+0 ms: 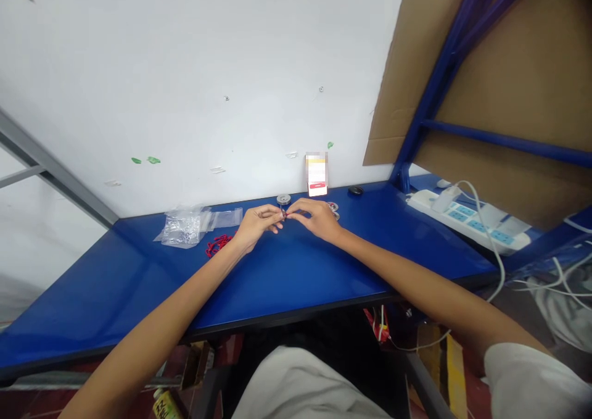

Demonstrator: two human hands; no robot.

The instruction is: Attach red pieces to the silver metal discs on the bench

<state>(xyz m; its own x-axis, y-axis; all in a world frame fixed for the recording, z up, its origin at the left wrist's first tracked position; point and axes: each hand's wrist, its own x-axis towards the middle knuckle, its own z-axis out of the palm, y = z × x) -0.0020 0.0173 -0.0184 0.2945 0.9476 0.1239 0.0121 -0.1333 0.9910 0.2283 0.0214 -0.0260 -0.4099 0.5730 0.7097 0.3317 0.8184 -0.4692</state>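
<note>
Lap (pixel 305 385): pale cloth, nearest us, below the table's front edge; at right, our pale sleeve (pixel 531 379).
Left hand (pixel 253 228): we pinch a small dark piece (pixel 283 213) between thumb and forefinger, the other fingers loosely bent.
Right hand (pixel 318 219): we pinch at the same piece from the other side, fingertips close to the left ones.
Piece: between our two hands, near the table's back; its shape is too small to tell.
Spool (pixel 283 199): grey and round, just behind the piece.
Discs (pixel 333 207): partly hidden behind our right hand.
Red cords (pixel 217 245): in a loose tangle, beside our left wrist.
Bags (pixel 181 228): clear plastic, in a heap farther left.
Phone (pixel 317 175): upright near the wall, screen lit and partly blurred.
Black object (pixel 356 190): small, right of the phone.
Table (pixel 287 283): smooth blue top, dark front edge.
Power strip (pixel 467 220): white with blue sockets, a plug and a white cable, at our right.
Wall (pixel 208 67): white, marked with green scraps and tape.
Blue frame (pixel 437 79): at right, against cardboard (pixel 402 67).
Bottle (pixel 166 405): yellow, below the table at lower left.
</note>
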